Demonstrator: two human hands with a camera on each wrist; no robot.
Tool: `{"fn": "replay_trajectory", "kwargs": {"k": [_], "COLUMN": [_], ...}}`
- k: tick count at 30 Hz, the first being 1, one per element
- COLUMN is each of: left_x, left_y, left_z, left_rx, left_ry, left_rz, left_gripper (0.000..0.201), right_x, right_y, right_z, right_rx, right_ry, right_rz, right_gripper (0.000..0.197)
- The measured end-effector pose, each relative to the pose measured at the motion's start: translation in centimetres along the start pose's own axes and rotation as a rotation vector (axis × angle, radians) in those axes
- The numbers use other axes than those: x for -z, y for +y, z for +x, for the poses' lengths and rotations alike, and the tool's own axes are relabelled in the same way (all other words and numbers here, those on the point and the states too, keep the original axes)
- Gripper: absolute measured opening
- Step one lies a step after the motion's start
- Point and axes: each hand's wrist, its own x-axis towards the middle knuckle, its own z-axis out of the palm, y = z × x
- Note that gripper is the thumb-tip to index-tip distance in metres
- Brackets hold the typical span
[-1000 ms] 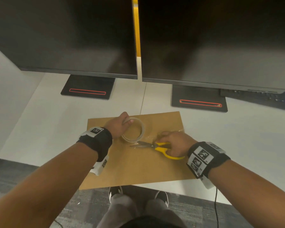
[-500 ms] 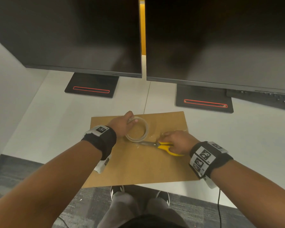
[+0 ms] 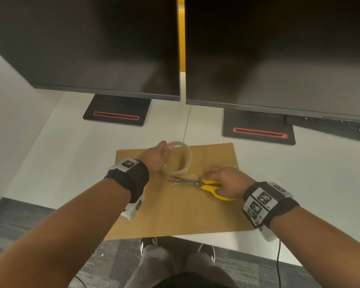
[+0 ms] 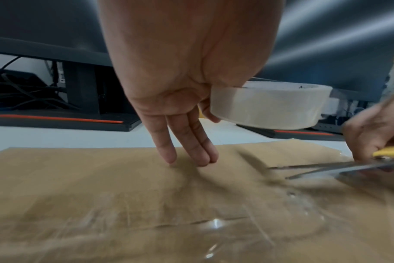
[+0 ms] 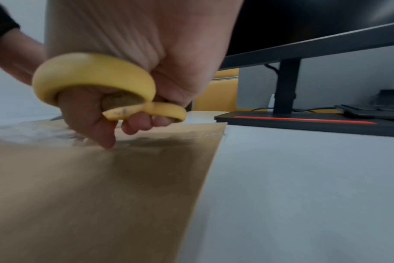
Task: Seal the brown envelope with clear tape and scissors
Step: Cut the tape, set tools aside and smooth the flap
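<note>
A brown envelope [image 3: 183,208] lies flat on the white desk, with clear tape [image 3: 192,174] shining across its upper part. My left hand [image 3: 156,156] pinches a roll of clear tape [image 3: 178,156] just above the envelope; in the left wrist view the roll [image 4: 270,105] sits between thumb and forefinger while the other three fingers [image 4: 187,142] point down and touch the envelope [image 4: 101,186]. My right hand [image 3: 227,180] grips yellow-handled scissors [image 3: 204,185], blades slightly parted and pointing left, low over the tape. The yellow handles [image 5: 97,83] ring my thumb and fingers.
Two dark monitors [image 3: 279,48] stand on black bases [image 3: 116,111] behind the envelope. A black keyboard [image 3: 331,125] lies at the far right. The envelope's near edge overhangs the desk edge [image 3: 227,241]; my legs and grey carpet [image 3: 19,221] show below.
My left hand has lifted the tape roll up and away from the scissors. The scissor blades have parted slightly; my right hand stays in about the same place.
</note>
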Motion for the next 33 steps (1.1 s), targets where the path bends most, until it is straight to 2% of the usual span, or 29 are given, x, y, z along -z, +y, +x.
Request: {"fn": "replay_trajectory", "kwargs": {"k": [5,9,13,16,19,21,24,28,33], "left_x": [0.3,0.7,1.0,1.0,1.3,1.6,2.0,2.8,4.1], "left_y": [0.4,1.8,2.0,1.7,1.5,1.4,1.1,0.9,-0.3], "left_z": [0.6,1.7,3.5,4.5,5.0,5.3,5.9,6.4,7.7], "left_rx": [0.06,0.078,0.143,0.181,0.223,0.244,0.274,0.306,0.288], "left_ry": [0.069,0.144,0.127,0.168,0.206,0.222,0.259,0.281,0.287], "left_rz": [-0.187,-0.024,-0.038,-0.159,-0.265,-0.327,-0.424,-0.529,-0.409], "left_gripper": [0.039,0.034,0.041,0.03,0.028,0.025,0.024,0.017,0.014], "right_x": [0.8,1.2,1.4,2.2,3.5,4.2,5.1,6.5,8.1], "right_y": [2.5,3.8,4.0,4.2,3.8,3.6,3.3,3.1,2.9], "right_z": [-1.7,-2.4,-1.8,-0.6,1.0,2.2,4.3,6.9,9.6], "right_rx": [-0.146,-0.283,-0.327,-0.33,-0.37,-0.361,-0.293,-0.245,-0.218], "right_ry": [0.142,0.247,0.28,0.321,0.367,0.361,0.351,0.286,0.246], "right_rz": [0.106,0.188,0.24,0.217,0.182,0.143,0.092,-0.013,-0.096], "right_gripper": [0.048,0.051,0.055,0.052,0.043,0.03,0.024,0.028,0.032]}}
